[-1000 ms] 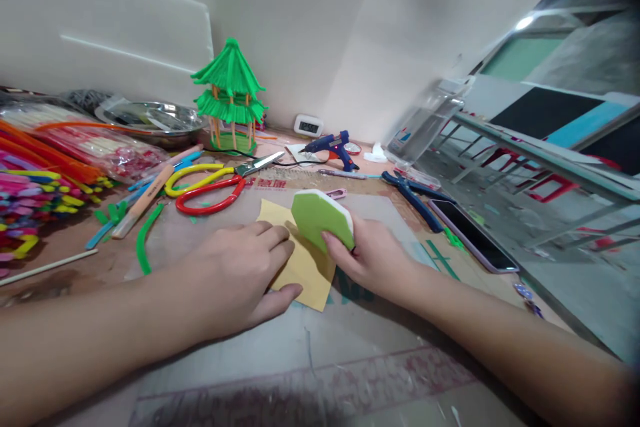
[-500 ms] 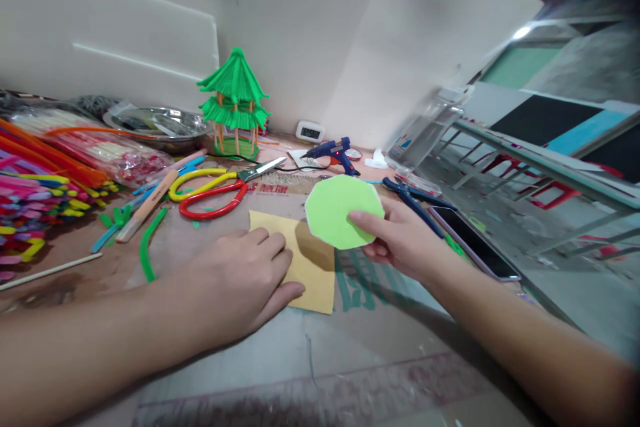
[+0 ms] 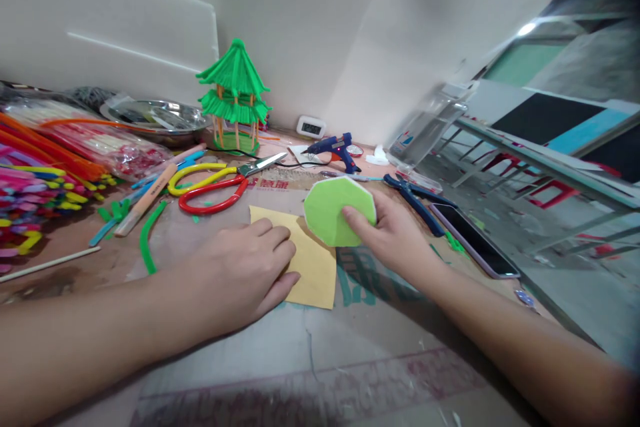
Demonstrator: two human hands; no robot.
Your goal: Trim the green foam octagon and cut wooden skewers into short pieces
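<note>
A light green octagon [image 3: 327, 210] with a white edge, cut from a thin sheet, is tilted up above the cardboard-covered table. My right hand [image 3: 390, 230] pinches its right side, thumb in front and fingers behind. Below and left lies a yellow sheet of paper [image 3: 313, 273], flat on the table. My left hand [image 3: 253, 267] presses on the left part of that sheet, fingers curled together and thumb pointing right; its fingertips are partly hidden. Scissors [image 3: 215, 187] with one yellow and one red handle lie beyond my left hand, blades apart.
A green-roofed pavilion model [image 3: 236, 97] stands at the back. Near it are a white digital clock [image 3: 311, 127] and a blue glue gun [image 3: 335, 148]. Pliers [image 3: 415, 203] and a phone [image 3: 475, 240] lie at right. Colourful pipe cleaners [image 3: 37, 197] and a metal bowl [image 3: 170, 119] are left.
My right hand has drawn the green octagon slightly left and tilted it a little. My left hand stays on the yellow sheet. The view has shifted slightly.
</note>
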